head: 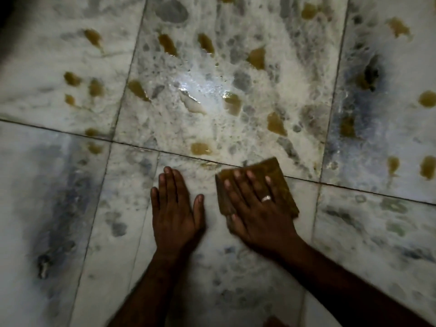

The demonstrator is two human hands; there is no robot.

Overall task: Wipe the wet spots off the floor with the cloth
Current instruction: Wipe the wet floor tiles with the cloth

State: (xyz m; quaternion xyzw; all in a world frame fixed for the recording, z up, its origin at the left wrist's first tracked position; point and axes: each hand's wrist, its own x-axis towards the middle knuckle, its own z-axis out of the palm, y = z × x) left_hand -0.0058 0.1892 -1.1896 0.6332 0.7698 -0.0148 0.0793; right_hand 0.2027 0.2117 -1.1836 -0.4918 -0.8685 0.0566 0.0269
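Pressing the folded olive-brown cloth (273, 168) flat to the floor (212, 267), the right hand (257, 208) lies on it with fingers (253, 182) straight and spread, gripping nothing, while the left hand (175, 208) rests palm-down just left of the cloth, fingers straight too. The wiping looks barely begun: many yellowish wet spots (200, 148) dot the glossy, veined marble beyond the cloth. The next move likely calls for pushing it forward over the nearest of them, with firm pressure on the slick stone.
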